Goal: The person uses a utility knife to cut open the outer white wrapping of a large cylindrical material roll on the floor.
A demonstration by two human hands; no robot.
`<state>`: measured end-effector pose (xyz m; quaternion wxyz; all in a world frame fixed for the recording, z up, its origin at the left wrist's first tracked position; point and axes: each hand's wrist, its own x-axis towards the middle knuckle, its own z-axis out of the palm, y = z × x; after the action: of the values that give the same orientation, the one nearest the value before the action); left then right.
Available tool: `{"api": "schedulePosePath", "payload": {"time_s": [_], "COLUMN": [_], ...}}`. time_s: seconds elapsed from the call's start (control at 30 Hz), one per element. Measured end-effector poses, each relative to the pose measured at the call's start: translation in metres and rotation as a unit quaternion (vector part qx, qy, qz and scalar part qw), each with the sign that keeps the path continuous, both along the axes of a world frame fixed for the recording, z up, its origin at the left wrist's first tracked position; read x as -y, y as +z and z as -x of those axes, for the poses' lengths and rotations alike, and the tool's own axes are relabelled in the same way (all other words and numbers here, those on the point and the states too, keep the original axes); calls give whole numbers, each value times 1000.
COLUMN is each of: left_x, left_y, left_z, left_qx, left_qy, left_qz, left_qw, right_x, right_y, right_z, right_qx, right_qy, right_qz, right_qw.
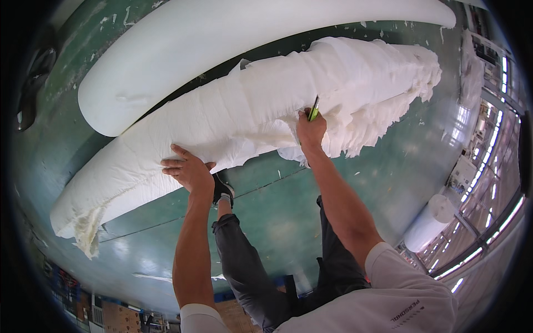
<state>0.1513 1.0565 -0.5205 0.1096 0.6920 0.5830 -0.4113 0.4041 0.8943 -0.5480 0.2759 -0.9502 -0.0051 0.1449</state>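
Observation:
A long roll of white sheet material [244, 111] lies slantwise across the green floor in front of me. Its outer layers are torn and hang in ragged edges along the right part. My left hand [191, 169] rests on the roll's near side, fingers spread and holding nothing. Further right, my right hand [311, 130] is closed around a green utility knife [313, 114]. The knife's dark tip points up and away from me, over the torn layers. The right palm and the knife's lower part are hidden by the fingers.
Behind the torn roll lies a second large, smooth white roll [222, 41]. My foot in a dark shoe [223, 188] stands close to the near roll. A smaller white roll [427, 225] is on the right, by a railing. Scraps dot the green floor [266, 205].

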Motion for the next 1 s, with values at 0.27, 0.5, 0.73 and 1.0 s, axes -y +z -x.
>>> {"api": "schedulePosePath", "payload": {"time_s": [0.27, 0.5, 0.73, 1.0], "left_x": [0, -3, -4, -4], "left_y": [3, 9, 7, 7], "left_z": [0, 3, 1, 5], "left_qx": [-8, -7, 23, 11], "left_qy": [-6, 3, 9, 14], "left_qz": [7, 17, 27, 40], "left_qw": [1000, 1000, 999, 999], "right_x": [71, -24, -83, -101], "right_y": [40, 96, 68, 58], "right_z": [25, -10, 35, 41], "right_qx": [-103, -290, -100, -30], "right_qy": [443, 502, 738, 813], "right_qz": [80, 114, 195, 186], "right_qw": [887, 807, 638, 551]}}
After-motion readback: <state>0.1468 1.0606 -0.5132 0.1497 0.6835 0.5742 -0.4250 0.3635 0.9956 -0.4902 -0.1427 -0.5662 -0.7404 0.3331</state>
